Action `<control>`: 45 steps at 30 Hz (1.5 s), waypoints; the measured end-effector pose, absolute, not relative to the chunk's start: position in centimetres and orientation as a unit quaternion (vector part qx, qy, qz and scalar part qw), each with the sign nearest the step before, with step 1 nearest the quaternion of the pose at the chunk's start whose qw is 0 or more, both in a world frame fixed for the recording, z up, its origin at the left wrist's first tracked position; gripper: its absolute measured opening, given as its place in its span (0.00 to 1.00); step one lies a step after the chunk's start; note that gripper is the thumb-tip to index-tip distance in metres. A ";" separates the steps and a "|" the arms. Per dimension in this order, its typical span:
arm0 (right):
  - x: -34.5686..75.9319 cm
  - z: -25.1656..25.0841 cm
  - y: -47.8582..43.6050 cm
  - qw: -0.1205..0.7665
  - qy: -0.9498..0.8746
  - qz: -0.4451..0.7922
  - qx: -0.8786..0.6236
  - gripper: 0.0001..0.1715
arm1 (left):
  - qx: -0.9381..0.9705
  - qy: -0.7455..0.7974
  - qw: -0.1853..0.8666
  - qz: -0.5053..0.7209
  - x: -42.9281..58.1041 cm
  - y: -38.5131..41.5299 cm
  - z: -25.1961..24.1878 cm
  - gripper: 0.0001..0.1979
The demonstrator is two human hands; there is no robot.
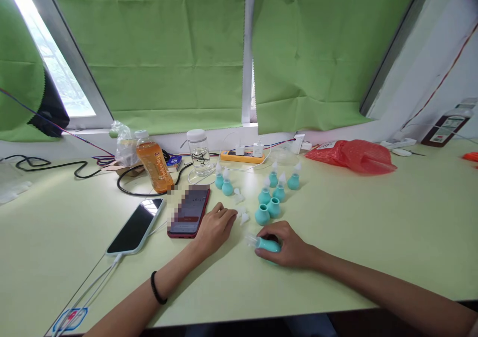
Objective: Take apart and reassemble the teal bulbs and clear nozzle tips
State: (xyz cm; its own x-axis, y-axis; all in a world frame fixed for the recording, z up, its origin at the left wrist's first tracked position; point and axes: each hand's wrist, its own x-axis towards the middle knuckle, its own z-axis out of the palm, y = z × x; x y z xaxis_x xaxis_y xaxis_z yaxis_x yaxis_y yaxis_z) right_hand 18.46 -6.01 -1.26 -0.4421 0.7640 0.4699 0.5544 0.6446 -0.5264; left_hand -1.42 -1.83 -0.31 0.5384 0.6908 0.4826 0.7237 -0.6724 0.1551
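My right hand (286, 246) is closed around a teal squeeze bulb (269, 246), which lies tilted with its clear nozzle pointing left. My left hand (217, 226) has its fingers pinched together at a translucent white nozzle tip (242, 210); the fingertips partly hide it. Another loose white tip (244, 218) lies just beside it, and more tips (239, 197) are a little farther back. Two teal bulbs without tips (262, 214) stand open-necked beyond my right hand. Several bulbs fitted with tips (279, 191) stand upright behind them, and two more (227, 187) stand farther left.
A red-edged phone (190, 210) lies beside my left hand, with a white-cased phone (136, 226) on a cable farther left. An orange drink bottle (155, 165), a clear jar (200, 155), a power strip (242, 158) and a red plastic bag (351, 156) line the back.
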 end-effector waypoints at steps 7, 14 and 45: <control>18.2 -1.5 -6.1 0.356 -0.845 0.108 -0.386 0.10 | -0.904 -0.347 -0.179 -0.171 -0.1 -4.7 1.1 0.17; 18.3 -0.8 -6.1 0.277 -0.899 0.129 -0.315 0.11 | -0.880 -0.302 -0.334 -0.149 0.2 -4.8 1.3 0.20; 23.4 1.2 -2.9 0.571 -0.697 0.025 -0.432 0.10 | -0.867 -0.469 0.027 -0.168 -1.3 -2.1 -0.1 0.11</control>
State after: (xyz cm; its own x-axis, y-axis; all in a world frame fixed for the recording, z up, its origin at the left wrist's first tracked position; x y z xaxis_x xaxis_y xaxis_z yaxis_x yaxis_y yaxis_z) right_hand 23.41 -2.86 1.24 0.0260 0.6309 0.7754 0.5739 0.6257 -0.5284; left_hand -1.27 -2.09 -0.13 0.5041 0.8039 0.3157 0.8217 -0.5590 0.1111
